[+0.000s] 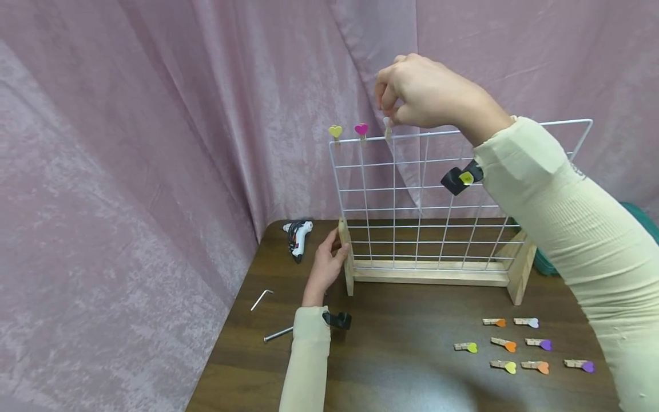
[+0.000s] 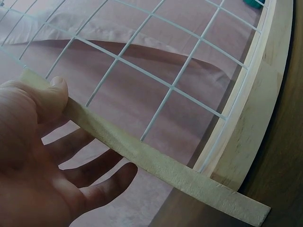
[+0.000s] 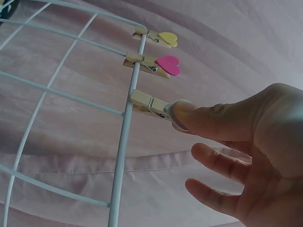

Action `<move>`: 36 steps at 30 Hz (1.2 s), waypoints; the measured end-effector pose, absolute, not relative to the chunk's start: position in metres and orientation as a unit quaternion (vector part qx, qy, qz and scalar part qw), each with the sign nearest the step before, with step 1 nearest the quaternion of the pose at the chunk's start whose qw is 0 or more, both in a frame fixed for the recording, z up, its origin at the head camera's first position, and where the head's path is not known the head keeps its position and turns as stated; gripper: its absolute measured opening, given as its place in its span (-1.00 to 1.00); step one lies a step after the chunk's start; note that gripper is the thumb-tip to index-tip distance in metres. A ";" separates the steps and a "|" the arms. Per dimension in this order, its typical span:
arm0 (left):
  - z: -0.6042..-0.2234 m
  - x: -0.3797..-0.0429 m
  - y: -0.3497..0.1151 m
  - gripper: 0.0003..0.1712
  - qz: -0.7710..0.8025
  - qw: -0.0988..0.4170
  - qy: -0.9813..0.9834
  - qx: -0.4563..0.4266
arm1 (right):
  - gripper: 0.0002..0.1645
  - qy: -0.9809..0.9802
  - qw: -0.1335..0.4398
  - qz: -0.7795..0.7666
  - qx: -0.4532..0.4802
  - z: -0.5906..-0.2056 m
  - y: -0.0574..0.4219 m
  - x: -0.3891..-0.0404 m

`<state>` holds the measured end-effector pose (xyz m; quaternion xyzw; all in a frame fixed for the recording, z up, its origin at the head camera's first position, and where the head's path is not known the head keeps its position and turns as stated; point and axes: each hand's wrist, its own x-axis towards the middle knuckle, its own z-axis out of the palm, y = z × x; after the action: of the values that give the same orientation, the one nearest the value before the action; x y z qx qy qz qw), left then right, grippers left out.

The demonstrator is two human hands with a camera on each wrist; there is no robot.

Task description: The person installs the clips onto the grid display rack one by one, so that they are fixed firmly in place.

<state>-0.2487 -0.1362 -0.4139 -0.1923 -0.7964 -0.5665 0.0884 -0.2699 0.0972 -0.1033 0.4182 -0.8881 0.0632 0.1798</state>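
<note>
A white wire grid (image 1: 393, 189) stands upright in a wooden stand (image 1: 432, 276). At its top edge my right hand (image 1: 427, 94) pinches a small clothespin (image 3: 149, 104) with a white heart, its jaws at the top wire; the thumb covers most of the heart in the right wrist view. Beside it, a pink-heart clothespin (image 1: 361, 130) and a yellow-heart clothespin (image 1: 336, 132) are clipped to the same wire. My left hand (image 1: 324, 269) holds the stand's left wooden post (image 2: 147, 158), thumb on one side and fingers on the other.
Several heart clothespins (image 1: 503, 345) lie on the brown table (image 1: 391, 349) at front right. A glue gun (image 1: 298, 237), a hex key (image 1: 261, 300) and a metal rod (image 1: 278, 335) lie at left. Behind hangs a pink curtain (image 1: 288, 103); a green object (image 1: 544, 263) sits behind the stand's right end.
</note>
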 end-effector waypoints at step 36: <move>-0.413 -0.248 -0.141 -0.45 -0.564 0.088 -0.802 -0.178 | -0.71 -0.930 0.108 0.134 0.326 -0.109 0.103 -0.262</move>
<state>-0.2476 -0.1415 -0.4132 -0.1781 -0.8017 -0.5638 0.0880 -0.2624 0.1027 -0.1089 0.3256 -0.9298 0.1337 0.1079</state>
